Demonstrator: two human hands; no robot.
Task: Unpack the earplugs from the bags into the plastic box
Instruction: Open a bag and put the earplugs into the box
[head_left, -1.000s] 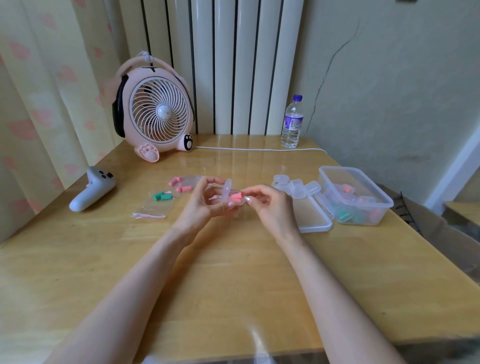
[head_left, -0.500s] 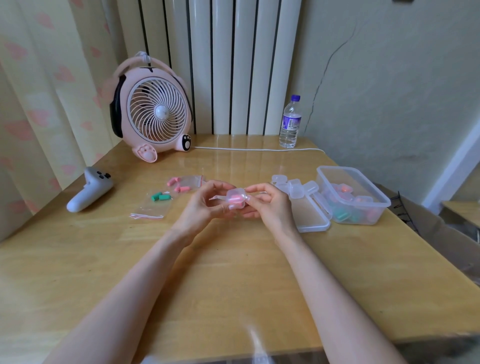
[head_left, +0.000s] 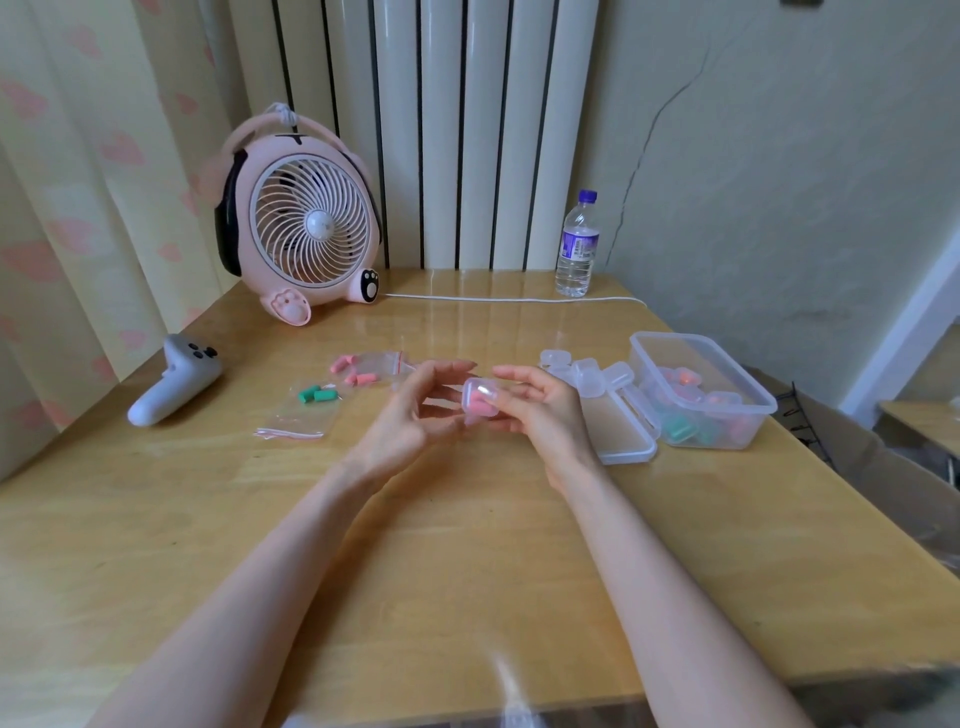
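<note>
Now the right hand (head_left: 540, 415) pinches the clear earplug case (head_left: 480, 399), the left hand (head_left: 410, 415) slack-fingered beside it.

The table (head_left: 467, 545) is light wood with a glossy coat that mirrors the light near the back. The plastic box (head_left: 675, 336), its lid (head_left: 623, 441) and the small case (head_left: 480, 397) in the right hand (head_left: 543, 421) are clear, smooth plastic. The bags (head_left: 306, 421) are thin transparent film. The earplugs (head_left: 311, 395) look like matt foam. The fan (head_left: 306, 228) is smooth pink plastic, the curtain (head_left: 78, 208) is soft cloth, and the wall (head_left: 805, 182) has rough paint
</note>
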